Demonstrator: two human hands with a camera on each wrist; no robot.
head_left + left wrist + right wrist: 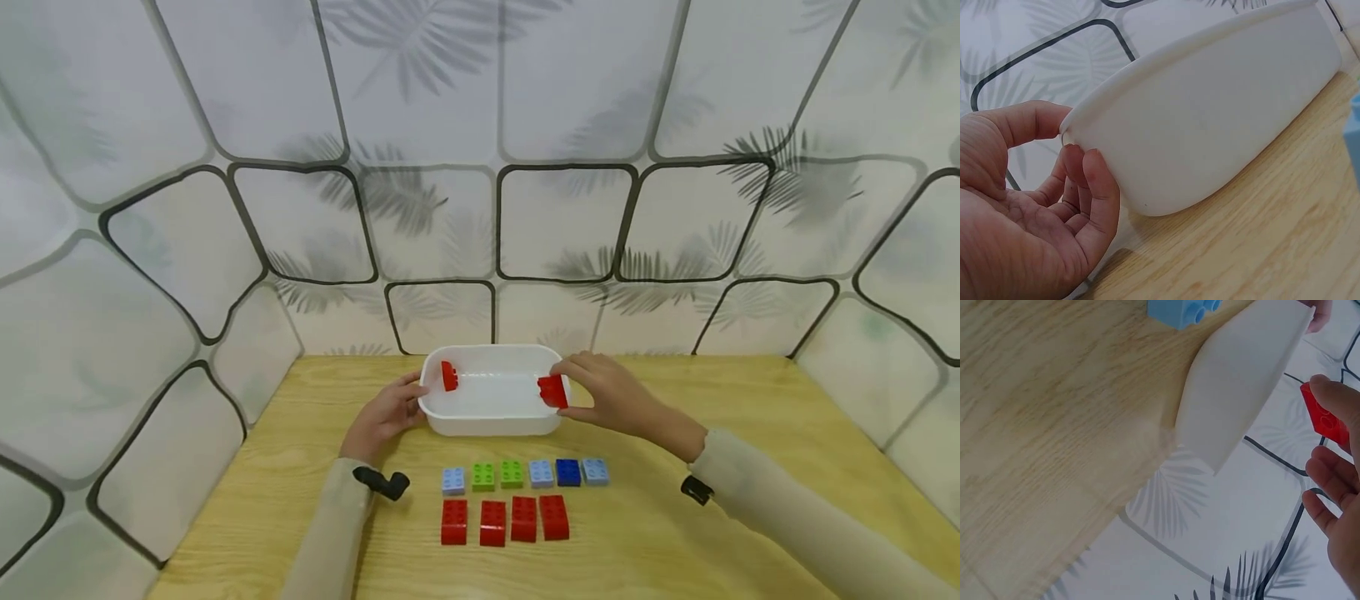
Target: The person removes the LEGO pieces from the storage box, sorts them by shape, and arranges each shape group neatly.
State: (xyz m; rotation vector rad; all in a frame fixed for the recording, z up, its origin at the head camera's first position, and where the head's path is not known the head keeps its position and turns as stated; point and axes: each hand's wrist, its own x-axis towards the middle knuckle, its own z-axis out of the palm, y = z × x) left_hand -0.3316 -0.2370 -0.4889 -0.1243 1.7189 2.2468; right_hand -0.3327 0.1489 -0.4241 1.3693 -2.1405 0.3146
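Observation:
A white plastic tub stands on the wooden table. At its left end my left hand grips the rim, and the left wrist view has the thumb at the lip with curled fingers against the outer wall. My right hand pinches a red toy brick between thumb and fingers at the tub's right end. From the right wrist, that brick's studs show, and it is held above the rim. Another red toy brick is inside the tub at the left.
In front of the tub lies a row of light blue, green and dark blue bricks. Nearer still is a row of several red bricks with rounded ends. A patterned curtain hangs behind the table and along its sides.

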